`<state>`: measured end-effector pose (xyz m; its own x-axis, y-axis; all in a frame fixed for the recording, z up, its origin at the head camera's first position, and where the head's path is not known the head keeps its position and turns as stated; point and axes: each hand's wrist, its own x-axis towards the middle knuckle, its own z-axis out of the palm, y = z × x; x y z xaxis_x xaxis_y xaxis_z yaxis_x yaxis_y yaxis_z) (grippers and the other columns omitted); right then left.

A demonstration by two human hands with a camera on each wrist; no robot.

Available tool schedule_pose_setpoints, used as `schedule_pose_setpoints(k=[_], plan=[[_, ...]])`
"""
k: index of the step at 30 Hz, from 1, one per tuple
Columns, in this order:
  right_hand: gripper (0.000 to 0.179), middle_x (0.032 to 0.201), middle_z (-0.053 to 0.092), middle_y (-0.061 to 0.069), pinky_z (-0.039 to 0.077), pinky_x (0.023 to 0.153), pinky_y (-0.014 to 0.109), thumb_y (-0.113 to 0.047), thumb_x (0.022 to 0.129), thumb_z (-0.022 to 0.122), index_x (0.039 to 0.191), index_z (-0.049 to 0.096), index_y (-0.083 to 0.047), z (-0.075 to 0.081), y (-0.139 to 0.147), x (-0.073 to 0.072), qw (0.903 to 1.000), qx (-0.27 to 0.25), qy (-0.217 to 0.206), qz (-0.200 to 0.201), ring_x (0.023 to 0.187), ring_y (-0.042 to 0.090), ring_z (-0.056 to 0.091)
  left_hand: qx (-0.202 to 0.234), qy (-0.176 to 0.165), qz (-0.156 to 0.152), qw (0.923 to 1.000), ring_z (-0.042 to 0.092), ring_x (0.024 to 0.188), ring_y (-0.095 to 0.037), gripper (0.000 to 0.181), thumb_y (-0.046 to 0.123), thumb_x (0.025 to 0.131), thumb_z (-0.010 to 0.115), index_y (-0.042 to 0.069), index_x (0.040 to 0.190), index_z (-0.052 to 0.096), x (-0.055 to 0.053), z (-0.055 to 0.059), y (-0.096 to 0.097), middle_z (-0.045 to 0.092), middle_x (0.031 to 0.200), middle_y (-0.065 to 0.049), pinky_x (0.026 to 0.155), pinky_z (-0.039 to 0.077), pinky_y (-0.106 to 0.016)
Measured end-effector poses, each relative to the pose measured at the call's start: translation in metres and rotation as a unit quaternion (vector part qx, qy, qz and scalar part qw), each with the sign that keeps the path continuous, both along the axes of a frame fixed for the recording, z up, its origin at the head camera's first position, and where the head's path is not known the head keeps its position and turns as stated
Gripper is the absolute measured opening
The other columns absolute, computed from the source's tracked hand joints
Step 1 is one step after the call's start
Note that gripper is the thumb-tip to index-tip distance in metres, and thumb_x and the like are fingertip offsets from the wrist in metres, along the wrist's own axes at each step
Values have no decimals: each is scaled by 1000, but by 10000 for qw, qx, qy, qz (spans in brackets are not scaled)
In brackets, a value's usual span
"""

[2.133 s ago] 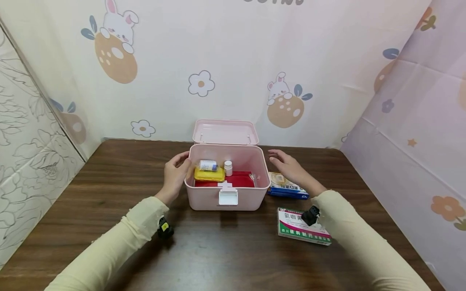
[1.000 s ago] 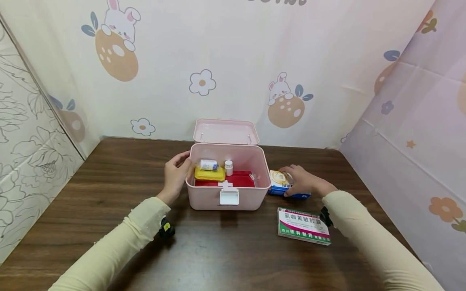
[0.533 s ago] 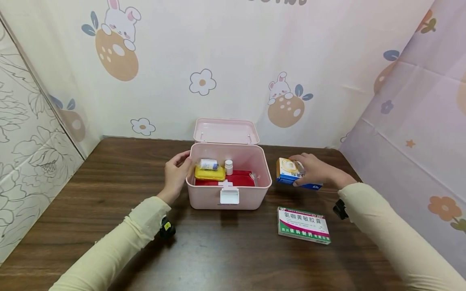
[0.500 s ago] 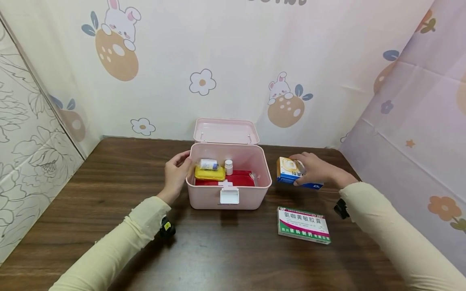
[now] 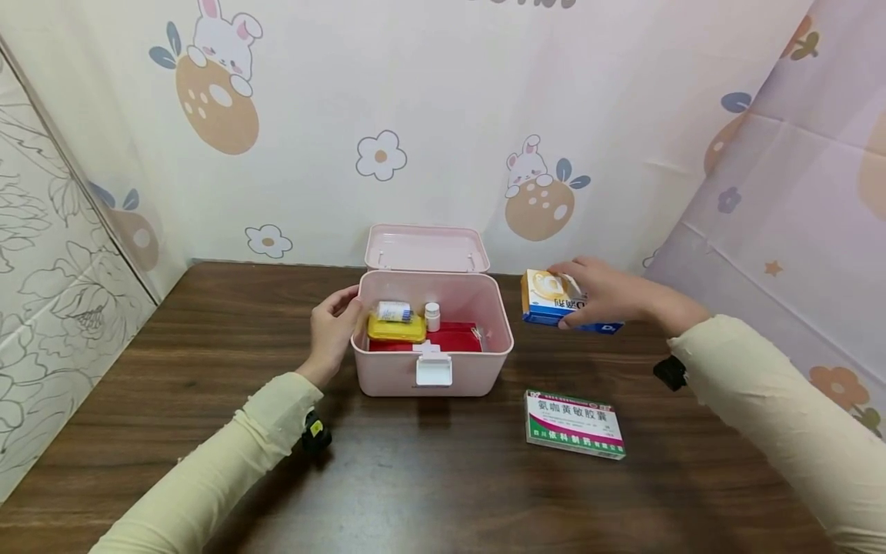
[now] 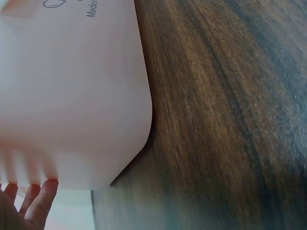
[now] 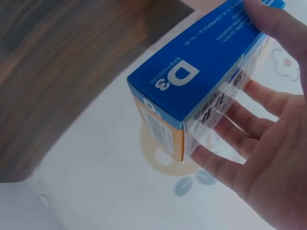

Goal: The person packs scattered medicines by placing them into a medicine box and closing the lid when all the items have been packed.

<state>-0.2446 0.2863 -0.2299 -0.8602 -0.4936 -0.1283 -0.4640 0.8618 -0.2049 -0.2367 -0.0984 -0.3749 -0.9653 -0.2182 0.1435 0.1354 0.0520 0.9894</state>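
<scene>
A pink medicine box (image 5: 424, 375) stands on the table with its lid up. My left hand (image 5: 331, 331) rests against its left side, the fingertips touching the outer wall (image 6: 76, 96) in the left wrist view. My right hand (image 5: 602, 288) holds a blue, white and orange medicine carton (image 5: 547, 296) in the air, right of the pink box. In the right wrist view, the thumb lies on the carton's blue face (image 7: 192, 62) and the fingers are along its white side. Inside the pink box are a yellow case (image 5: 396, 329), a white pill bottle (image 5: 432, 317) and a red pouch (image 5: 457, 337).
A flat white, green and magenta medicine carton (image 5: 574, 425) lies on the wooden table (image 5: 242, 346) at the front right. A bagged white item (image 5: 394, 312) sits on the yellow case. The raised lid (image 5: 426, 248) leans back near the patterned curtain (image 5: 311, 138).
My right hand came down onto the blue, white and orange carton, took hold of it and lifted it off the table, up and to the right. The left hand stayed at the pink box.
</scene>
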Motion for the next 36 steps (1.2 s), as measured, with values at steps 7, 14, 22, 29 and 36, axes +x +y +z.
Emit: schedule_pose_setpoints(k=[7, 14, 22, 29, 36], plan=[[88, 133, 51, 25, 46, 94, 64, -36, 79, 85, 146, 43, 0, 20, -21, 0, 9996, 100, 91, 255, 116, 40, 48, 20, -97, -1, 10000, 58, 112, -29, 35, 11, 100, 57, -6, 129, 62, 0, 0, 0, 62, 128, -24, 83, 47, -12], [82, 134, 51, 20, 49, 94, 60, -31, 79, 84, 146, 46, -5, 33, -46, 2, 9997, 77, 107, 225, 118, 36, 48, 46, -51, -3, 10000, 58, 110, -28, 34, 10, 100, 56, -7, 129, 62, -1, -1, 1, 62, 128, -24, 83, 47, -12], [83, 133, 52, 17, 51, 94, 55, -35, 81, 82, 148, 44, -7, 37, -84, -4, 9986, 245, 25, 476, 117, 33, 51, 22, -90, -10, 10000, 57, 108, -25, 35, 11, 100, 57, -6, 130, 62, 0, -1, 0, 61, 129, -23, 81, 47, -12], [88, 142, 48, 16, 50, 97, 50, -41, 81, 82, 151, 40, -9, 30, -118, -6, 9972, 294, -177, 660, 125, 31, 47, 33, -51, -3, 10000, 58, 111, -30, 33, 9, 100, 57, -7, 128, 63, 1, -1, 0, 62, 128, -25, 81, 47, -10], [87, 141, 50, 15, 49, 100, 48, -42, 83, 80, 152, 40, -9, 14, -141, -9, 9950, 249, -384, 885, 123, 29, 50, 49, 15, 80, 10000, 60, 107, -26, 31, 7, 99, 57, -8, 126, 64, 0, 0, 2, 63, 126, -26, 80, 47, -10]])
